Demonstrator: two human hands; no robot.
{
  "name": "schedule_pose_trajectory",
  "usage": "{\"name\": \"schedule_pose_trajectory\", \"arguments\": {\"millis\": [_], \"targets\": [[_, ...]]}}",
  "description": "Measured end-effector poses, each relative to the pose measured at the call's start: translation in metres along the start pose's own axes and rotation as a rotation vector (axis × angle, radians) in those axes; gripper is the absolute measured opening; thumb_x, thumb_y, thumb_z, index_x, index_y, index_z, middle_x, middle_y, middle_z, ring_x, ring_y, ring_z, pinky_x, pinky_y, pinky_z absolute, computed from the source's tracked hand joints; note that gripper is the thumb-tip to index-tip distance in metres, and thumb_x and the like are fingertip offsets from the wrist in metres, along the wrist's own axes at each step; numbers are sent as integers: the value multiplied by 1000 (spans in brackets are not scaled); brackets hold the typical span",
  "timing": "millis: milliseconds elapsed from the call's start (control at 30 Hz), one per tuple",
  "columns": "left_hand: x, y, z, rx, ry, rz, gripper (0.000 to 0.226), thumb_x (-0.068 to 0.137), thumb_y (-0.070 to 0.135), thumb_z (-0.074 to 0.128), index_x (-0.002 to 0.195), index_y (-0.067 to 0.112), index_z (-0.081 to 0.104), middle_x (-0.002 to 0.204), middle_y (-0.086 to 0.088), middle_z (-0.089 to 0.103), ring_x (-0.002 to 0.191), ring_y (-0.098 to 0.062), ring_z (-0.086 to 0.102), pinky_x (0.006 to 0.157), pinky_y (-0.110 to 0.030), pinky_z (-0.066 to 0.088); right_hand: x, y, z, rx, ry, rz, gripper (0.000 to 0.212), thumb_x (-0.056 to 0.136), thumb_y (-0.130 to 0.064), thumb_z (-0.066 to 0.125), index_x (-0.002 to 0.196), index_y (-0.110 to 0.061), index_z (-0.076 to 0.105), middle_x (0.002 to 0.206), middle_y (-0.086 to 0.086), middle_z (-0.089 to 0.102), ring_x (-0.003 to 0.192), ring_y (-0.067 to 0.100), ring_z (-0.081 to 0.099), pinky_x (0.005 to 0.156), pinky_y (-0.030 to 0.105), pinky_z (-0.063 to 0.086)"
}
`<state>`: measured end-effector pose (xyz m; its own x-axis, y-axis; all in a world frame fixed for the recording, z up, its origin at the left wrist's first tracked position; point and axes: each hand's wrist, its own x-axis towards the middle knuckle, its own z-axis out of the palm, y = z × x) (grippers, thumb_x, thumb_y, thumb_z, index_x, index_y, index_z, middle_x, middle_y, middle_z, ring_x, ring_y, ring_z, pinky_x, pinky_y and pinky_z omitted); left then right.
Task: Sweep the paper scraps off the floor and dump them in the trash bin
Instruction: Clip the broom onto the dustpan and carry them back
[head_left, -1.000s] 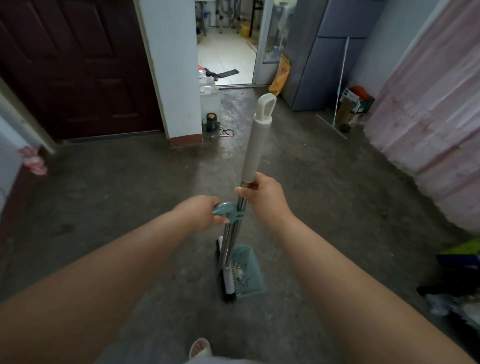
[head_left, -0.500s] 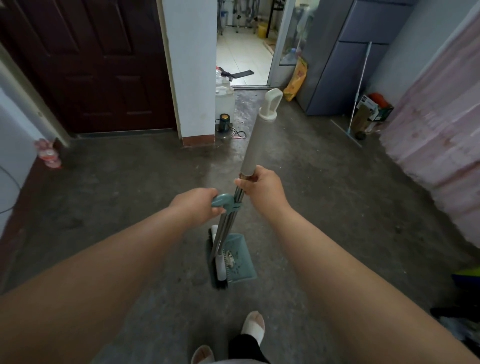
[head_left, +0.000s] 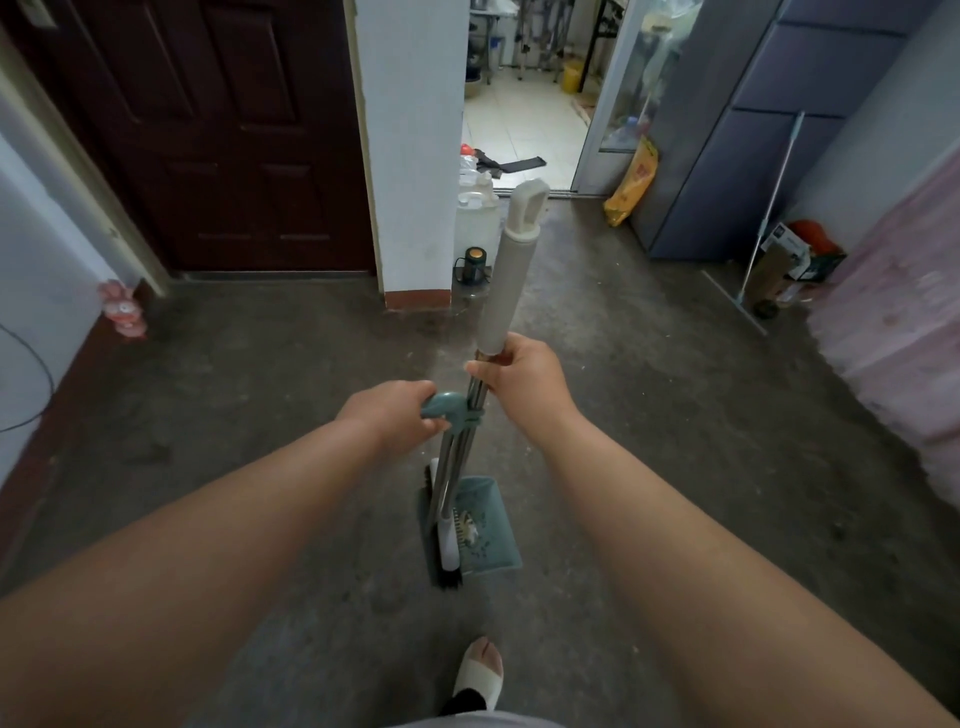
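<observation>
Two light, stiff tools stand upright just ahead of me over the floor (head_left: 249, 415): my right hand (head_left: 524, 382) grips the metal shaft of the broom (head_left: 509, 291) below its padded sleeve, and my left hand (head_left: 395, 415) grips the teal handle of the dustpan (head_left: 493, 545), sound holds, I judge, for carrying its loose pale scraps (head_left: 470, 531) level.

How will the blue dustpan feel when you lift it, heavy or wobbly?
Probably light: the dustpan looks like thin plastic. It may swing, since the left hand grips only its handle, far above the tray. Tilting could spill the scraps.
</observation>
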<state>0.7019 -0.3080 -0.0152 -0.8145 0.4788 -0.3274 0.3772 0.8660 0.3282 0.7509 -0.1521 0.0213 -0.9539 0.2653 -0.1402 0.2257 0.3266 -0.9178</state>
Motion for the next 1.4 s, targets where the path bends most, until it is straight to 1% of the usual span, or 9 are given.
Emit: {"name": "schedule_pose_trajectory", "arguments": {"millis": [200, 367, 600, 733, 833, 933, 1100, 1233, 1400], "targets": [[49, 18, -8, -9, 8, -42, 16, 90, 48, 57, 91, 32, 51, 87, 8, 59, 83, -15, 59, 69, -32, 48, 54, 4, -28, -41, -39, -23, 10, 84, -12, 70, 88, -16, 61, 69, -9, 56, 64, 5, 51, 63, 19, 42], [84, 29, -15, -13, 30, -58, 18, 90, 47, 57, 89, 31, 50, 89, 5, 58, 87, -19, 58, 70, -32, 45, 93, 7, -46, -75, -64, -43, 16, 84, -13, 71, 99, -12, 66, 74, -10, 59, 75, 10, 57, 71, 24, 47], [116, 35, -21, -63, 55, -72, 15, 91, 45, 58, 91, 32, 50, 86, 9, 57, 81, -15, 57, 64, -31, 42, 137, 12, -55, -139, -64, -88, 16, 80, -14, 73, 86, -22, 61, 71, -12, 57, 74, 13, 55, 70, 28, 46], [134, 31, -28, -60, 75, -85, 17, 92, 46, 57, 93, 31, 50, 86, 8, 56, 81, -16, 57, 64, -31, 40, 158, 6, -55, -165, -80, -85, 16, 82, -15, 72, 97, -16, 66, 79, -8, 60, 83, 18, 60, 78, 32, 53], [148, 22, -33, -78, 77, -86, 16, 91, 45, 58, 97, 31, 53, 89, 8, 60, 82, -15, 59, 67, -32, 45, 173, 1, -52, -182, -98, -108, 12, 84, -14, 70, 90, -19, 60, 73, -12, 55, 76, 14, 53, 71, 27, 45], [167, 8, -42, -87, 67, -82, 16, 91, 46, 58, 97, 32, 54, 89, 8, 61, 83, -15, 60, 71, -34, 49, 192, -5, -45, -201, -108, -109, 12, 85, -14, 69, 88, -18, 58, 72, -13, 53, 75, 12, 51, 70, 24, 41], [197, -23, -63, -87, 46, -64, 14, 90, 46, 59, 92, 33, 52, 86, 9, 60, 79, -13, 59, 64, -31, 44, 225, -21, -25, -207, -95, -108, 14, 85, -12, 68, 82, -18, 56, 70, -13, 52, 69, 8, 50, 63, 16, 39], [225, -52, -85, -86, 27, -44, 15, 89, 47, 59, 94, 33, 54, 87, 9, 61, 79, -13, 59, 64, -31, 44, 256, -39, -4, -207, -77, -74, 27, 86, -11, 67, 70, -27, 52, 68, -12, 52, 64, 3, 49, 60, 17, 38], [256, -88, -114, -84, 16, 1, 15, 90, 45, 60, 94, 31, 55, 85, 8, 61, 77, -12, 59, 64, -32, 46, 292, -60, 23, -197, -22, -45, 27, 86, -8, 66, 72, -26, 52, 68, -15, 52, 65, 2, 49, 57, 16, 36]]}}
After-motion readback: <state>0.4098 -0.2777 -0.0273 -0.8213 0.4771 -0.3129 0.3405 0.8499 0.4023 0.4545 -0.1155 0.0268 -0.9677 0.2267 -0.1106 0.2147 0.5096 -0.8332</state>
